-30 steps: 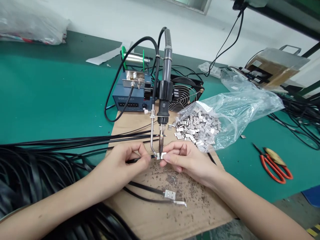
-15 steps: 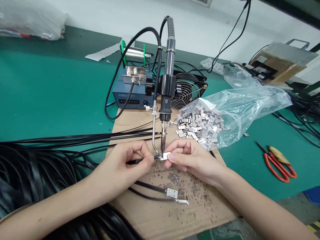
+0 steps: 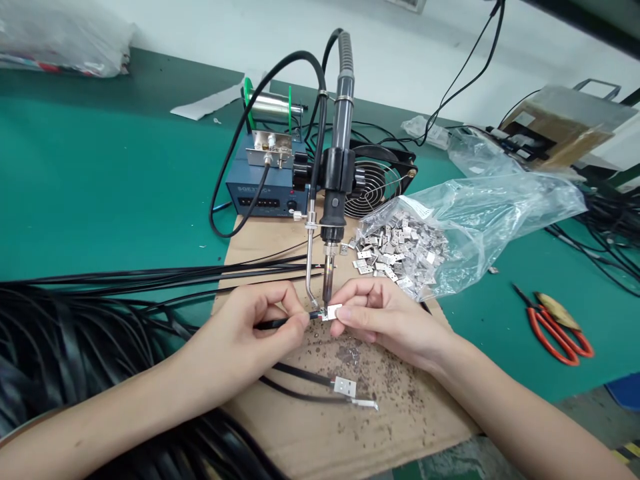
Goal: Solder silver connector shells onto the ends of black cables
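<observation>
Between thumb and fingers, my left hand (image 3: 273, 320) pinches a black cable (image 3: 314, 315) close to its stripped end. My right hand (image 3: 373, 310) grips a silver USB connector (image 3: 334, 311) by its shell. The cable's wire ends meet the back of the connector, right under the tip of an upright soldering iron (image 3: 328, 273). A bent metal solder feed tube (image 3: 310, 267) comes down just left of the tip. Below my hands lie two cables with connectors on them, one a flat USB connector (image 3: 345, 387), the other turned on edge (image 3: 365, 404).
A clear plastic bag (image 3: 500, 207) spills many loose USB connectors (image 3: 395, 247) on the right. Behind stand a blue solder station (image 3: 265, 190), a solder spool (image 3: 270, 107) and a fan (image 3: 373, 187). Red-handled pliers (image 3: 555, 330) lie right; a black cable bundle (image 3: 75, 347) fills the left.
Both hands keep the same grip under the iron. The view has shifted very slightly; nothing else has visibly moved.
</observation>
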The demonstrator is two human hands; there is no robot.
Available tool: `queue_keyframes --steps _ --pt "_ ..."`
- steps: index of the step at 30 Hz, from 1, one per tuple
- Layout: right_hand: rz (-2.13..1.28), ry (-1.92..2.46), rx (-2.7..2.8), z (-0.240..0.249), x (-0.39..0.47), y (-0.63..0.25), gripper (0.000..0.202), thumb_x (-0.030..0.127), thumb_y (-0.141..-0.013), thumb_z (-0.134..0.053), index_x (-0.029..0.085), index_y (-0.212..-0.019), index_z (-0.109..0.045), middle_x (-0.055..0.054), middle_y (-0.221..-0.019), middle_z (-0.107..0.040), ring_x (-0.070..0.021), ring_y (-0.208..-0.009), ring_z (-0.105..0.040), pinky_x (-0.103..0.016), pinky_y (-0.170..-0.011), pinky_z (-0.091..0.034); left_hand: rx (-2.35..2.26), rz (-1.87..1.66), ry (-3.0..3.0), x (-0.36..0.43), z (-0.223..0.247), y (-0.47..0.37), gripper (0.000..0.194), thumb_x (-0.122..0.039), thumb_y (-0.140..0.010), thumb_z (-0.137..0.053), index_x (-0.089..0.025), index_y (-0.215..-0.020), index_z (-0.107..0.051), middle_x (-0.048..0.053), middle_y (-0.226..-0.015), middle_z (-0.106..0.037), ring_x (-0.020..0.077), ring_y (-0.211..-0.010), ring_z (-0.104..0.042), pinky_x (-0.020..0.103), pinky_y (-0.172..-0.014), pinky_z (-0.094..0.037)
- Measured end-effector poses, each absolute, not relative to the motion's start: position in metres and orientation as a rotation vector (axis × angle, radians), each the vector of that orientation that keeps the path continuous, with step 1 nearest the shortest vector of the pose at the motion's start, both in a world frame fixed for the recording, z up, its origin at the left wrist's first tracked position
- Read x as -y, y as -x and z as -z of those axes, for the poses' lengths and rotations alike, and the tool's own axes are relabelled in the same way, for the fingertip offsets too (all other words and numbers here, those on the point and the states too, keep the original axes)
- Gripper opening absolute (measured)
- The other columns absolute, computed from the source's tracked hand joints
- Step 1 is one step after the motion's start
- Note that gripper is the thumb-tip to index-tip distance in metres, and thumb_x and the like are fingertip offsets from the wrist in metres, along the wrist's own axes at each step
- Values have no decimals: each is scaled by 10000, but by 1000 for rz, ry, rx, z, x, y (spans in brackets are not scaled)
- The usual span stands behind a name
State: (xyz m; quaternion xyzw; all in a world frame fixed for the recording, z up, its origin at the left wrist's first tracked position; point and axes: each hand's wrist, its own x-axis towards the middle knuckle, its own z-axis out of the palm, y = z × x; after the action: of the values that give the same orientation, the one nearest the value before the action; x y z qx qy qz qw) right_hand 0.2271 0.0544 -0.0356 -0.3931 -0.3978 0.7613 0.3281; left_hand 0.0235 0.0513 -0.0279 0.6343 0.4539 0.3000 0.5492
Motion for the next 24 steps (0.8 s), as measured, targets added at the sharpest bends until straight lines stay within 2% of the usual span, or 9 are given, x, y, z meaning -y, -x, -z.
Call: queue_keyframes --steps 10,19,24 --pt "-1994 1041 1025 34 -55 -227 156 278 -669 -850 184 -738 -746 -12 -626 -744 -63 -418 -429 -228 -413 -220 -1037 -688 -1555 -53 27 -23 215 -259 -786 -559 -192 -585 -525 -95 -488 -383 72 -452 -281 173 -415 -195" --pt "-1911 1156 1096 36 -52 -226 141 248 -712 -827 174 -769 -721 -18 -649 -747 -50 -404 -410 -209 -397 -227 -1066 -659 -1608 -55 31 -23 228 -264 -790 -545 -193 -575 -520 -84 -513 -411 81 -477 -337 181 -442 -243" --pt "-1938 1166 1112 33 -53 -226 189 212 -641 -875 170 -739 -719 -7 -625 -742 -44 -398 -389 -208 -391 -223 -1050 -611 -1558 -54 32 -23 212 -279 -786 -549 -201 -595 -498 -93 -505 -383 84 -473 -294 190 -443 -203"
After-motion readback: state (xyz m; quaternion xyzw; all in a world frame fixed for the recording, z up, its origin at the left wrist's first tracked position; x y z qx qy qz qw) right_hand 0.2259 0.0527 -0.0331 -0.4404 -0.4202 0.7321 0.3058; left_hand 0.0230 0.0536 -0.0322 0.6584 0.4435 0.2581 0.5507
